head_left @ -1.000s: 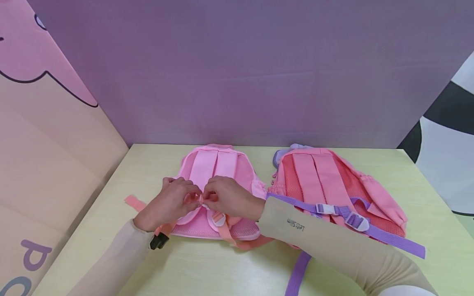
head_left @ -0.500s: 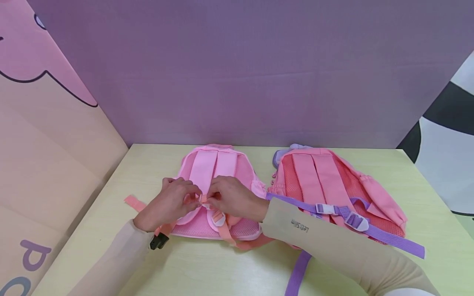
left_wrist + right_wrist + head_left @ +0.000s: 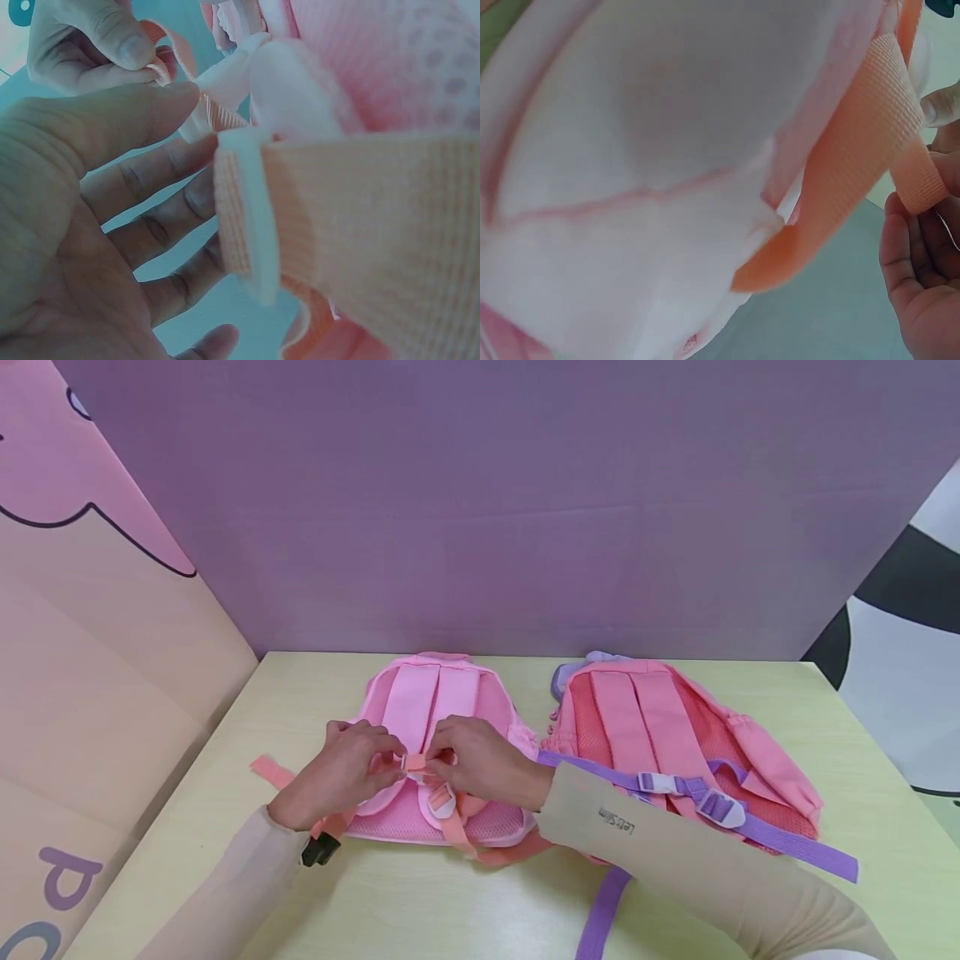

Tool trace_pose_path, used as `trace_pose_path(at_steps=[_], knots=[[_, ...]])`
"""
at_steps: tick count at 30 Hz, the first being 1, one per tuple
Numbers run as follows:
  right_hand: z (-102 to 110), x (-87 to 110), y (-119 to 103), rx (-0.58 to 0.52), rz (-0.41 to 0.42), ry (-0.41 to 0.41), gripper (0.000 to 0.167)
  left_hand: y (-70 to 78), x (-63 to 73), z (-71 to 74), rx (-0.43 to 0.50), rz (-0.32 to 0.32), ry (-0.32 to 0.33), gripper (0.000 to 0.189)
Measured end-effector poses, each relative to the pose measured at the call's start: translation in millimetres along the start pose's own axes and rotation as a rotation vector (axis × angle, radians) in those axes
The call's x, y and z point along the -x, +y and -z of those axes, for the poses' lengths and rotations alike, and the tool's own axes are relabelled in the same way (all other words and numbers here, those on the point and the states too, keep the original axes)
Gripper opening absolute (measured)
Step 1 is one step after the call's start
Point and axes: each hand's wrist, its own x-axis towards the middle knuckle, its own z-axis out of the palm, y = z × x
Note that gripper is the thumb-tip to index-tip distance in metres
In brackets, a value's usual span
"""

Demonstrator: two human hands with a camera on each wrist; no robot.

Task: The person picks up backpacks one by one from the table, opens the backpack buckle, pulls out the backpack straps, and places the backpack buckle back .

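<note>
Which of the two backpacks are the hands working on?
The lighter pink backpack on the left: the left hand and right hand are at its orange webbing. The coral backpack beside it has purple webbing and no hand on it.

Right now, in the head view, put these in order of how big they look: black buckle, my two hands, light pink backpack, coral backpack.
1. Coral backpack
2. Light pink backpack
3. Left hand and right hand: too alike to rank
4. Black buckle
</note>
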Motion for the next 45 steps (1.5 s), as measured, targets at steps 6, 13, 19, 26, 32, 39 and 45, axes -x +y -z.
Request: trace_pose_path(at_steps=[6, 13, 19, 26, 32, 39, 45], knots=[[7, 8.2, 6, -0.06, 0.05, 0.079, 0.009, 0.9, 0.3, 0.5, 0.003, -0.003, 0.007, 0.024], [17, 21.5, 12, -0.046, 0.036, 0.125, 0.039, 1.2, -0.3, 0.9, -0.01, -0.001, -0.003, 0.023], [25, 35.1, 16, -0.133, 0.003, 0.103, 0.052, 1.5, -0.5, 1.5, -0.012, -0.011, 0.006, 0.023], [25, 40.6, 21, -0.081, -0.012, 0.058, 0.037, 1.6, -0.6, -0.2, 0.029, 0.005, 0.015, 0.023], [22, 38.7, 23, -0.009, -0.013, -0.019, 0.032, 3.1, -0.4, -0.5, 0.056, 0.023, 0.002, 0.021], [24, 35.1, 19, 0.01, -0.023, -0.066, 0.034, 3.7, -0.7, -0.5, 0.058, 0.017, -0.008, 0.018], [23, 19.4, 8, 0.006, 0.014, -0.043, 0.027, 2.6, -0.9, -0.5, 0.057, 0.009, -0.007, 0.016]])
